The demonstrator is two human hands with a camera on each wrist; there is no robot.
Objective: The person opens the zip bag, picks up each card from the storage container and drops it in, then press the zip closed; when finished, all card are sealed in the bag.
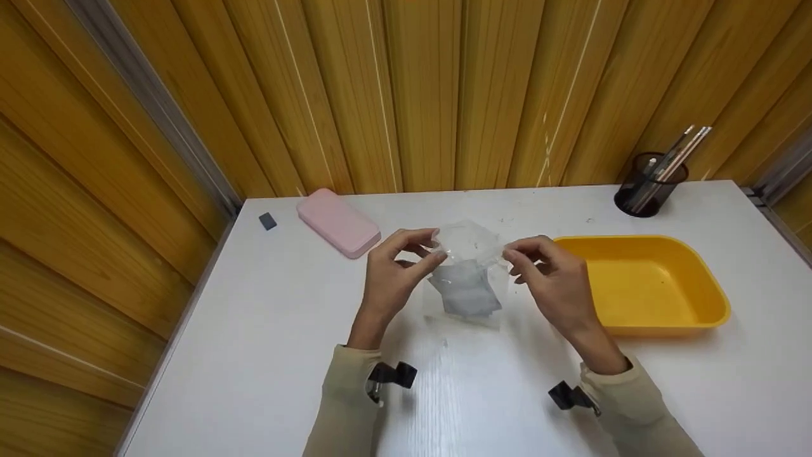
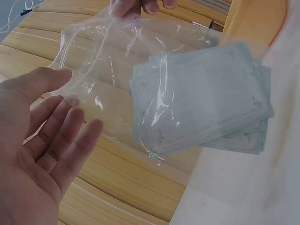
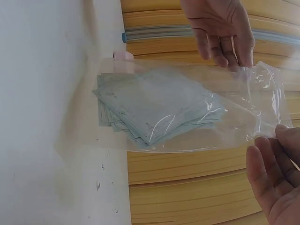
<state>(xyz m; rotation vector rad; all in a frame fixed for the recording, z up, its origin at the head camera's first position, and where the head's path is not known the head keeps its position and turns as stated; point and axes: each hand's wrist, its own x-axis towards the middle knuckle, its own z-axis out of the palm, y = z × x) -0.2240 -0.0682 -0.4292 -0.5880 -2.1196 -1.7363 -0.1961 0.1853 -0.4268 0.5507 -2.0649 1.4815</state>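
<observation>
Between the two hands hangs a clear plastic bag (image 1: 468,241), crinkled and shiny at its upper end. Inside it lies a loosely fanned stack of pale blue-green printed cards (image 2: 201,98), their corners out of line. My left hand (image 1: 392,274) pinches one upper side of the bag between thumb and fingertips. On the opposite side, my right hand (image 1: 559,285) pinches the bag between thumb and index finger, its other fingers curled loosely. The right wrist view shows the cards (image 3: 159,103) gathered toward the bag's lower end, away from the fingers.
A yellow tray (image 1: 641,285) stands just beyond the right hand. Behind the left hand lies a pink case (image 1: 338,222), with a small dark block (image 1: 268,221) farther left. A black mesh cup (image 1: 647,190) holding pencils stands at the back right of the white table (image 1: 254,355).
</observation>
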